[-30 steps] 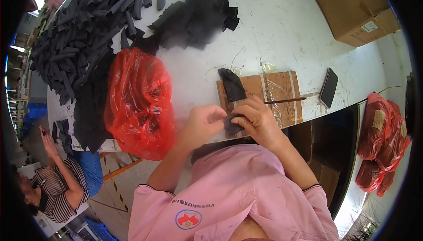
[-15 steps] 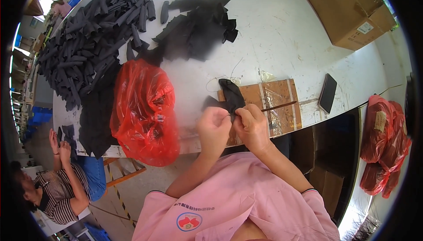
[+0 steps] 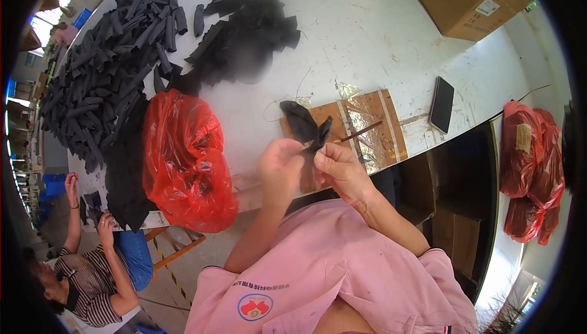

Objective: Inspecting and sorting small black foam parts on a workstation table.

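Just over the table's near edge, both hands work at a small black fabric piece [image 3: 320, 137]. My right hand [image 3: 343, 172] pinches it between thumb and fingers. My left hand [image 3: 281, 166] is closed at the piece's left side, its fingertips partly hidden and softly blurred. Beyond them another black fabric piece [image 3: 298, 120] lies at the left edge of a flat cardboard sheet [image 3: 391, 120] patched with clear tape. A thin dark rod-like tool [image 3: 364, 131] rests across that cardboard. Whether the two black pieces are joined cannot be made out.
Rolled dark fabric tubes [image 3: 92, 71] heap at left, beside flat black pieces [image 3: 251, 34]. A red plastic bag [image 3: 186, 163] stands left of my arms. A phone [image 3: 441, 105] and a carton [image 3: 465, 4] are at right; red bags [image 3: 531, 169] lie beyond. A co-worker [image 3: 92, 267] sits at left.
The held fabric piece now stands up folded between my hands, and my right hand has turned around it. My left hand has shifted slightly left. The whole view has moved a little.
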### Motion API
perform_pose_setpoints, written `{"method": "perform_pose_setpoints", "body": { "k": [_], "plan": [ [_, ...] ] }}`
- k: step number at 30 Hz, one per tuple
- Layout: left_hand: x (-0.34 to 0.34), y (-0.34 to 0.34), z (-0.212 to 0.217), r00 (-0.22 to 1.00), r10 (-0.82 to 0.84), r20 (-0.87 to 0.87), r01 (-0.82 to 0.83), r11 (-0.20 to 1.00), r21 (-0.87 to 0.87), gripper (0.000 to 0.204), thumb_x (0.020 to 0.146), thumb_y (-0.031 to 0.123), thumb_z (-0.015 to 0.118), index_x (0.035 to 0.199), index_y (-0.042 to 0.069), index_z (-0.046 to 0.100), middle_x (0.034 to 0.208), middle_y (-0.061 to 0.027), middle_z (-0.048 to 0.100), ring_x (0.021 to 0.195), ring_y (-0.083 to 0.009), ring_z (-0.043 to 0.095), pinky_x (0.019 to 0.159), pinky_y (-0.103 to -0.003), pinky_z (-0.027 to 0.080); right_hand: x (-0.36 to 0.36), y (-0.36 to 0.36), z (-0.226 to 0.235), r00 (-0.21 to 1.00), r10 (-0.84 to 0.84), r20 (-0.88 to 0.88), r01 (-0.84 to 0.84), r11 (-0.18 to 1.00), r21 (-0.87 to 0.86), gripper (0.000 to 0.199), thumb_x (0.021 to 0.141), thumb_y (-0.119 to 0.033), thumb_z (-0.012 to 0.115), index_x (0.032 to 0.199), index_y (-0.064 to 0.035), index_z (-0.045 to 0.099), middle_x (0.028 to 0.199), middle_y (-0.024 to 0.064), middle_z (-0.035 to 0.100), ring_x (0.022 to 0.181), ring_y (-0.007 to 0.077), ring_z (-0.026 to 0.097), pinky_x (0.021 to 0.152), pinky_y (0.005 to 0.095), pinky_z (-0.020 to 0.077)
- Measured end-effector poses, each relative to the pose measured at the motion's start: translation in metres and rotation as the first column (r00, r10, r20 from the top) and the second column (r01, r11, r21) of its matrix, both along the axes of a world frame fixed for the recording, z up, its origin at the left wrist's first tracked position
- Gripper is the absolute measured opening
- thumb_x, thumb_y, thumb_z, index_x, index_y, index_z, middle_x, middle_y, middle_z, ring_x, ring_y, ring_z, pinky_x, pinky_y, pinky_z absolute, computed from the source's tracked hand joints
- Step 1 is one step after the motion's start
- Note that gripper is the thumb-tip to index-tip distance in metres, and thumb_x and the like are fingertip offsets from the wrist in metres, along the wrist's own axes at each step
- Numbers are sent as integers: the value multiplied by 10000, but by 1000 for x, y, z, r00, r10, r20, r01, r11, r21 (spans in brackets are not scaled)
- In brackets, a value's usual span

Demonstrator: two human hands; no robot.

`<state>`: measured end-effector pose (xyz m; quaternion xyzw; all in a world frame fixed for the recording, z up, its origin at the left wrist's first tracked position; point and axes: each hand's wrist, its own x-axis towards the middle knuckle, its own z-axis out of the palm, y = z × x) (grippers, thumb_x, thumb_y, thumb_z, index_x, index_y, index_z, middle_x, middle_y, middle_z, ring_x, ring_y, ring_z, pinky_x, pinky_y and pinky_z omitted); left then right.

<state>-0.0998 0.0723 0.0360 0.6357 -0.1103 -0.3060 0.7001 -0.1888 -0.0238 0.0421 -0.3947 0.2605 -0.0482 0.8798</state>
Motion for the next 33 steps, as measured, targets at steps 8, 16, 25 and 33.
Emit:
{"method": "perform_pose_setpoints", "body": {
  "k": [8, 16, 25, 33],
  "plan": [
    [-4, 10, 53, 707, -581, -404, 303, 765, -569, 456, 718, -114, 496, 1161, -43, 413, 715, -77, 528, 522, -66, 461, 411, -177, 340, -21, -2, 11, 973, -99, 208, 90, 995, 51, 132, 836, -190, 553, 784, -71, 531, 783, -20, 536, 614, 47, 442, 548, 170, 350],
    [-34, -20, 43, 973, -47, 227, 103, 965, -240, 132, 780, -28, 561, 909, -47, 539, 855, -106, 584, 592, -75, 513, 519, -193, 426, -25, -14, 41, 941, -103, 324, 339, 242, -909, 140, 688, 9, 628, 761, -23, 513, 805, 94, 524, 646, 198, 541, 531, 271, 441],
    [-18, -23, 88, 573, -648, -503, 133, 678, -723, 141, 780, -20, 533, 884, 7, 440, 746, -89, 557, 433, -49, 401, 343, -175, 288, -40, -29, 91, 957, -35, 288, 248, 617, -747, 108, 753, -44, 589, 763, -16, 485, 756, 68, 477, 633, 163, 466, 558, 256, 393],
    [4, -58, 86, 224, -848, -480, -80, 475, -876, 255, 886, 95, 398, 1106, -25, 443, 868, -141, 574, 357, -41, 359, 305, -152, 314, -21, -75, 96, 988, 27, 150, 36, 916, -400, 160, 851, -168, 523, 755, -39, 522, 642, -34, 455, 610, 52, 406, 541, 190, 336]
  ]
}}
